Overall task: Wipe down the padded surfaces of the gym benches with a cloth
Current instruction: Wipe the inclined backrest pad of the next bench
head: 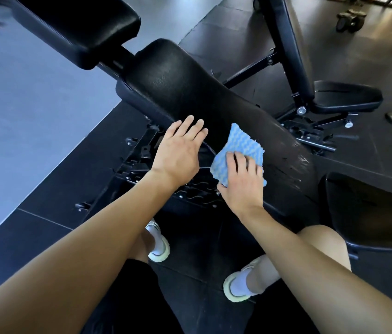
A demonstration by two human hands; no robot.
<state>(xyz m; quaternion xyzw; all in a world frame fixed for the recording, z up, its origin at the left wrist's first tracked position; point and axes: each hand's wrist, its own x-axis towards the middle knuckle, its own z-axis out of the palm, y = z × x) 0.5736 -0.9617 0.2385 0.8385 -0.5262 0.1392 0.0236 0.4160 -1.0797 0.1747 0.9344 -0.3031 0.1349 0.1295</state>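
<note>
At the centre of the frame the right hand (240, 182) holds a blue-and-white cloth (240, 141) against the long black bench pad (178, 80), its fingers bent over the fabric. The left hand (178, 153) rests just beside it on the pad's near edge, fingers straight and relaxed, grasping nothing. A second bench (289, 44) stands at upper right.

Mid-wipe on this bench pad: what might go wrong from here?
The cloth may snag on the cracked vinyl further along the back pad, worsening it.
The left hand rests at the pad's edge above the metal frame; a slip might knock fingers into it.
</note>
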